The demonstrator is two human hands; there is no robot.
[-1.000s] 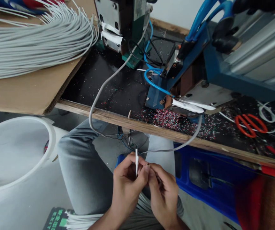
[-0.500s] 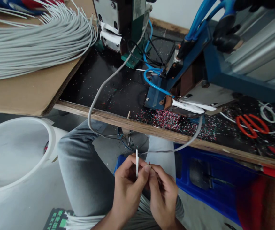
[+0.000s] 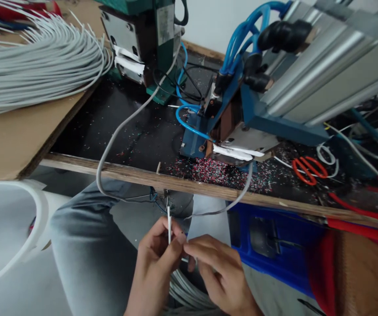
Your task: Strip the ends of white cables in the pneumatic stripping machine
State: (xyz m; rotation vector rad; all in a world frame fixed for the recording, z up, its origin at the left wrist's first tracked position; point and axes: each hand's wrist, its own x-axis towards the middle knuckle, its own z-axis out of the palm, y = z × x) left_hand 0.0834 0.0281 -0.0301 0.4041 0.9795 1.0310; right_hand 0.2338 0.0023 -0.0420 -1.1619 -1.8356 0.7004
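L hand (image 3: 157,259) grips white cable end (image 3: 169,227) — prob. light, bendy, smooth; best held on sheath nr tip. R hand (image 3: 220,270) beside — fingers' hold unclear.

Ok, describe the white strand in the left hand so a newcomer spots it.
Find the wooden front edge of the black bench, then look below it to the left hand. A slim white strand rises from its grip. Unlike the grey cable looping over the edge, its visible part is short and straight.
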